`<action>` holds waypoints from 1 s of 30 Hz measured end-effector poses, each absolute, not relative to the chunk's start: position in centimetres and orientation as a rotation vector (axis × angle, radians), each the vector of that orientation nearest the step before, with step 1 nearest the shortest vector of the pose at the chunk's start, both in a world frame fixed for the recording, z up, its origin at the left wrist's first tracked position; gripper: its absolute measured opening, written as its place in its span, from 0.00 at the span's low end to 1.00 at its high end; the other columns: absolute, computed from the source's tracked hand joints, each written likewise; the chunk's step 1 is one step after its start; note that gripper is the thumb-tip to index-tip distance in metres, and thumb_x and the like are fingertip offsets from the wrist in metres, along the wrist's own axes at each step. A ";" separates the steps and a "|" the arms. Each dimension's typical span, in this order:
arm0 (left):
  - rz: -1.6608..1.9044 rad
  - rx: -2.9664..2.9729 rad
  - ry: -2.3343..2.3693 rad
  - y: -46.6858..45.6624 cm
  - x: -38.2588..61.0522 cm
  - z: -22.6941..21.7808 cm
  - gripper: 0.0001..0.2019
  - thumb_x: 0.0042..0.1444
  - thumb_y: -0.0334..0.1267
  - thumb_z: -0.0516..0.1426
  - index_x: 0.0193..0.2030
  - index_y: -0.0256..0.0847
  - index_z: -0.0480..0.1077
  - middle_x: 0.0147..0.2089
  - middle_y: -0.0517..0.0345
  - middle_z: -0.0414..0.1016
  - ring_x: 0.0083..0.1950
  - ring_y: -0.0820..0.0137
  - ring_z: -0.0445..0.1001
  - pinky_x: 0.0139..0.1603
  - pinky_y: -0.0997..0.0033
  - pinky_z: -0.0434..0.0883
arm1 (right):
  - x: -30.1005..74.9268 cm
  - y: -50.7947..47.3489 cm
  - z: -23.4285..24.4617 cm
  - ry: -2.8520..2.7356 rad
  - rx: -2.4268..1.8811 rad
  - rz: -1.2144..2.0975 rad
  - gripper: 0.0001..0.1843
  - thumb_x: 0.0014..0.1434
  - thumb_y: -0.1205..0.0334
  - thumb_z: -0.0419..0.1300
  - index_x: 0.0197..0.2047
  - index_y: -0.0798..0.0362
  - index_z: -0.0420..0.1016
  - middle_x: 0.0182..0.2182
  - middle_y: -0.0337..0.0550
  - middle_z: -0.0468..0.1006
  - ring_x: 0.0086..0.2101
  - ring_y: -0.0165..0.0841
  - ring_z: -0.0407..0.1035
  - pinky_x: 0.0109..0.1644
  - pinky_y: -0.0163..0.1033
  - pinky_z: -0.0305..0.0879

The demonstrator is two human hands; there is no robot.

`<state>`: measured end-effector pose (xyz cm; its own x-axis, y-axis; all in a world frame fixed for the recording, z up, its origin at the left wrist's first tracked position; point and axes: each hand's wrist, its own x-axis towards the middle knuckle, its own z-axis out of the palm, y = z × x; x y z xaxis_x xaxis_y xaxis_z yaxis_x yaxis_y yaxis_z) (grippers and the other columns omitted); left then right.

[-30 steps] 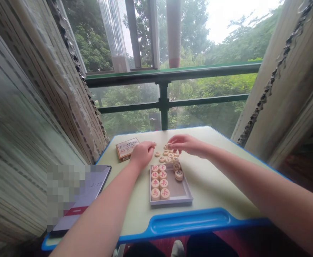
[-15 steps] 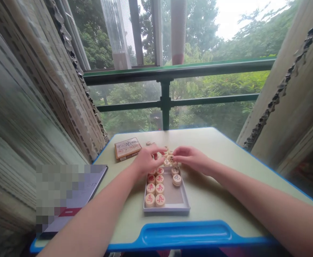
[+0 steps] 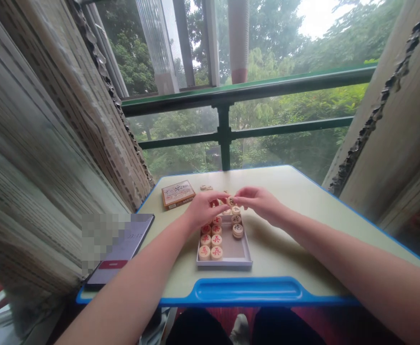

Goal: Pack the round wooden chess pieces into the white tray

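In the head view my right hand pinches a round wooden xiangqi piece with a dark character, tilted above the far end of a shallow white box. Just left of that piece is my left hand, its thumb and index finger apart around the spot where more pieces lie. Inside the box, red-character pieces stand in two columns at the left. Along the right side sit dark-character pieces, the nearest one stacked. My left fingers partly hide the far pieces.
A flat decorated box lies at the table's far left, with a few loose pieces beside it. A tablet-like device rests at the left edge. The table's blue rim has a molded tray in front.
The view has tilted slightly downward, showing my legs. Another dark-character piece now shows at the box's far right end. Both hands stay close together, with a piece at my right fingertips.
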<state>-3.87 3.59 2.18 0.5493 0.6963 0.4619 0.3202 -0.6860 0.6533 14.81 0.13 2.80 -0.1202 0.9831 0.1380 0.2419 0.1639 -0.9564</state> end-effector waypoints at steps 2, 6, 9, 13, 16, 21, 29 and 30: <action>1.028 2.260 0.860 3.6 -3.9 2.1 0.14 0.47 0.40 0.60 0.40 0.37 0.74 0.34 0.54 0.77 0.28 0.75 0.69 0.29 0.75 0.67 | 14.6 0.1 2.6 -1.569 -1.185 1.033 0.15 0.44 0.53 0.64 0.32 0.56 0.74 0.29 0.41 0.75 0.30 0.28 0.66 0.35 0.36 0.62; 1.041 2.312 0.865 3.7 -4.1 1.8 0.12 0.46 0.41 0.61 0.37 0.37 0.73 0.33 0.55 0.76 0.29 0.74 0.69 0.30 0.75 0.67 | 14.2 -0.2 2.1 -1.700 -1.171 0.918 0.20 0.43 0.52 0.64 0.37 0.56 0.74 0.33 0.44 0.76 0.31 0.31 0.68 0.36 0.37 0.65; 1.055 2.358 0.868 3.7 -4.2 1.8 0.12 0.46 0.42 0.61 0.35 0.37 0.72 0.32 0.56 0.75 0.26 0.76 0.68 0.27 0.76 0.66 | 14.1 -0.2 1.9 -1.795 -1.209 0.772 0.20 0.44 0.51 0.63 0.38 0.56 0.74 0.32 0.44 0.76 0.29 0.30 0.68 0.34 0.37 0.65; 1.093 2.537 0.861 3.5 -4.2 1.9 0.11 0.48 0.41 0.60 0.36 0.38 0.73 0.31 0.56 0.75 0.27 0.75 0.68 0.30 0.75 0.66 | 14.3 0.1 1.9 -1.859 -1.189 0.700 0.19 0.46 0.51 0.62 0.38 0.56 0.74 0.32 0.44 0.76 0.30 0.30 0.68 0.33 0.36 0.65; 1.105 2.632 0.896 3.4 -4.1 1.9 0.10 0.50 0.41 0.59 0.37 0.39 0.73 0.32 0.55 0.76 0.27 0.74 0.69 0.32 0.74 0.67 | 14.4 0.1 2.1 -1.866 -1.184 0.680 0.19 0.47 0.51 0.62 0.39 0.56 0.75 0.33 0.44 0.77 0.31 0.30 0.68 0.35 0.36 0.65; 1.065 2.688 0.914 3.2 -4.0 1.9 0.10 0.51 0.42 0.58 0.36 0.39 0.72 0.34 0.55 0.75 0.28 0.74 0.69 0.32 0.74 0.66 | 14.2 -0.3 2.5 -1.882 -1.177 0.619 0.16 0.48 0.52 0.61 0.36 0.55 0.75 0.31 0.43 0.77 0.30 0.30 0.68 0.34 0.35 0.64; 0.891 2.524 0.988 4.5 -5.2 1.9 0.10 0.49 0.34 0.54 0.35 0.37 0.75 0.34 0.55 0.77 0.34 0.71 0.71 0.37 0.72 0.67 | 15.0 -0.5 3.1 -2.035 -1.275 0.283 0.11 0.49 0.57 0.59 0.34 0.54 0.74 0.30 0.41 0.77 0.28 0.29 0.67 0.34 0.35 0.61; 0.842 2.464 1.023 4.7 -5.4 1.8 0.10 0.49 0.35 0.53 0.33 0.37 0.75 0.33 0.56 0.77 0.34 0.70 0.71 0.37 0.71 0.67 | 15.2 -0.5 3.2 -2.064 -1.286 0.233 0.10 0.49 0.57 0.60 0.33 0.54 0.74 0.30 0.41 0.77 0.29 0.29 0.66 0.34 0.35 0.60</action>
